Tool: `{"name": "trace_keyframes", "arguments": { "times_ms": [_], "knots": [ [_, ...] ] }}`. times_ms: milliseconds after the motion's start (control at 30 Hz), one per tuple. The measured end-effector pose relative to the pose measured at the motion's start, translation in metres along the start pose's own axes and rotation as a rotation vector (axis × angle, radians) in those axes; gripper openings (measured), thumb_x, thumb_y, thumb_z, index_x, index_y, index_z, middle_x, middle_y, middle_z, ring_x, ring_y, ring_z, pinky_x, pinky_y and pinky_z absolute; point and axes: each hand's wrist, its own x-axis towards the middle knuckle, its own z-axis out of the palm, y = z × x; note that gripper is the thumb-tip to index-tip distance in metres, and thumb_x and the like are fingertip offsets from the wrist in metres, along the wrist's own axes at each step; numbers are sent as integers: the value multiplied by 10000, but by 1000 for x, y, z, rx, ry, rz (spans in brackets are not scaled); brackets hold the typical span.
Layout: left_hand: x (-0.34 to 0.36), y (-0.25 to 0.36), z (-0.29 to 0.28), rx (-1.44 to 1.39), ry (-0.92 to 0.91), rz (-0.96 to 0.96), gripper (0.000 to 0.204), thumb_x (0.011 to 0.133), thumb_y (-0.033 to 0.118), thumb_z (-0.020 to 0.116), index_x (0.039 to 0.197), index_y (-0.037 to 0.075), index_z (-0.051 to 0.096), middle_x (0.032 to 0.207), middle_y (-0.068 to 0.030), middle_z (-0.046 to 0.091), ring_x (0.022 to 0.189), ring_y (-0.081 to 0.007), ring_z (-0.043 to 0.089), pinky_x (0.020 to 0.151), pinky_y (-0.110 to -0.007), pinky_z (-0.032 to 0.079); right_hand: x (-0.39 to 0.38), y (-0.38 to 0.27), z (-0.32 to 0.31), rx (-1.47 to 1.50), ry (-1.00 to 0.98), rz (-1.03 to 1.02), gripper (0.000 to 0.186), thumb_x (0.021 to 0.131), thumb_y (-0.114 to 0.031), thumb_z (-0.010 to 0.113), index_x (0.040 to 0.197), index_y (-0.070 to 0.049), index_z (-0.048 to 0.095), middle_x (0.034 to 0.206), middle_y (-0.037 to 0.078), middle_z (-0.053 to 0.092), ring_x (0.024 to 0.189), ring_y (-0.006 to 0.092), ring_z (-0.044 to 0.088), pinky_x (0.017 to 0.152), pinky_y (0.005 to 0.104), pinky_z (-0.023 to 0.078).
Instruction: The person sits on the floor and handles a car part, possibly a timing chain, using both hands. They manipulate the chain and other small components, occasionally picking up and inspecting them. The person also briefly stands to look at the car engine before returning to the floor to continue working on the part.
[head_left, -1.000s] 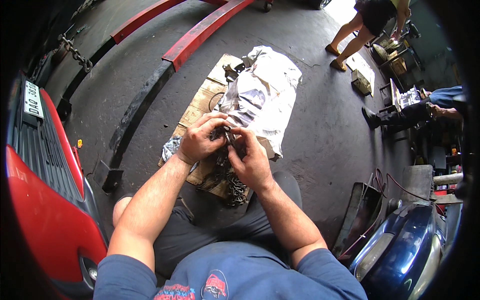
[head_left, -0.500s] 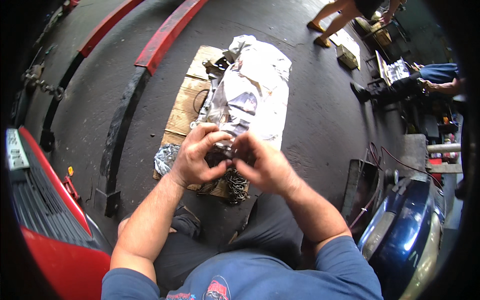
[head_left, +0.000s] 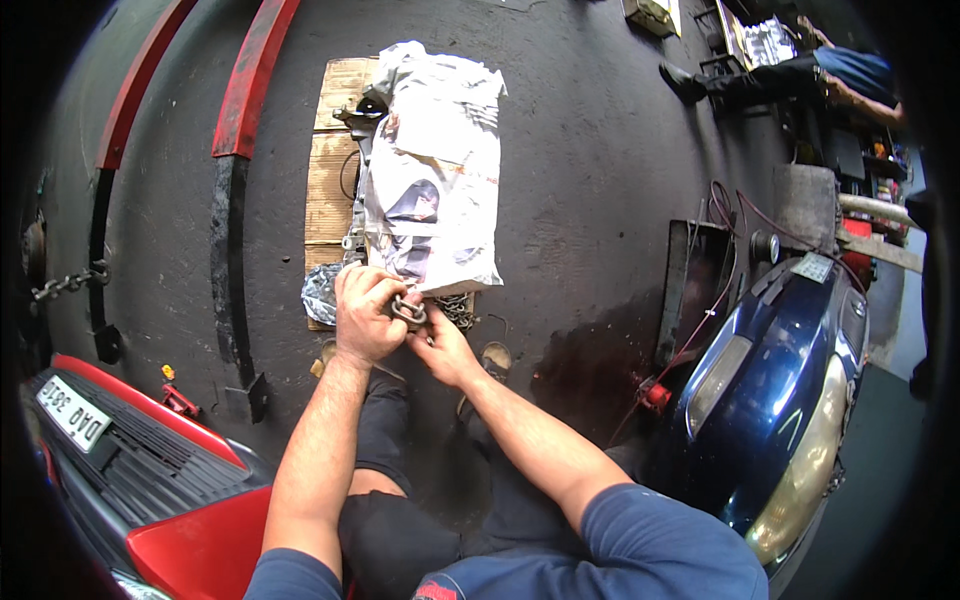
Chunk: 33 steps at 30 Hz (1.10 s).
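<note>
Metal chain links (head_left: 408, 311) show between my two hands, just off the near edge of a paper-covered bundle. My left hand (head_left: 366, 315) is closed around the chain, thumb and fingers bent over the links. From the right, my right hand (head_left: 445, 347) pinches at the same chain; its fingertips are partly hidden. More chain (head_left: 459, 307) lies in a heap right behind my right hand. White printed paper (head_left: 440, 140) drapes over something bulky, with metal parts (head_left: 362, 120) poking out on its left. Beneath is flattened cardboard (head_left: 331, 180). A crumpled plastic bag (head_left: 319, 293) lies by my left wrist.
Red and black steel beams (head_left: 230, 200) stretch across the floor at left. A red car bumper (head_left: 200, 540) stands near left, a blue car part (head_left: 770, 380) at right. A thin hose (head_left: 712, 313) trails there. Another person's leg (head_left: 745, 90) reaches in at upper right.
My hands have come together and closed on the chain links; before, their fingers were spread and curved above the heap. The view has shifted, and a standing person has left the picture.
</note>
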Motion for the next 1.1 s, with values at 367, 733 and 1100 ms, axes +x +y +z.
{"name": "trace_keyframes", "arguments": {
  "times_ms": [367,733,1100],
  "knots": [
    [23,3,-9,272,-365,119,206,588,151,760,769,92,684,858,-52,601,931,-278,569,870,-398,485,-32,-39,-115,-657,-570,234,430,790,-437,789,1007,-70,730,829,74,700,801,159,634,768,345,507],
    [38,15,-16,259,-425,-88,233,623,236,806,830,138,761,869,-18,654,949,-233,613,847,-367,527,-31,-161,-162,-445,-666,774,461,744,-514,820,908,-96,714,741,-8,602,680,151,554,596,346,473],
    [41,37,-3,336,-469,-348,317,601,118,808,895,69,703,977,-66,614,1008,-271,589,912,-388,497,24,-216,-273,-1102,-911,156,418,799,-525,726,895,-119,753,819,119,719,868,301,702,767,416,550]
  ]
}}
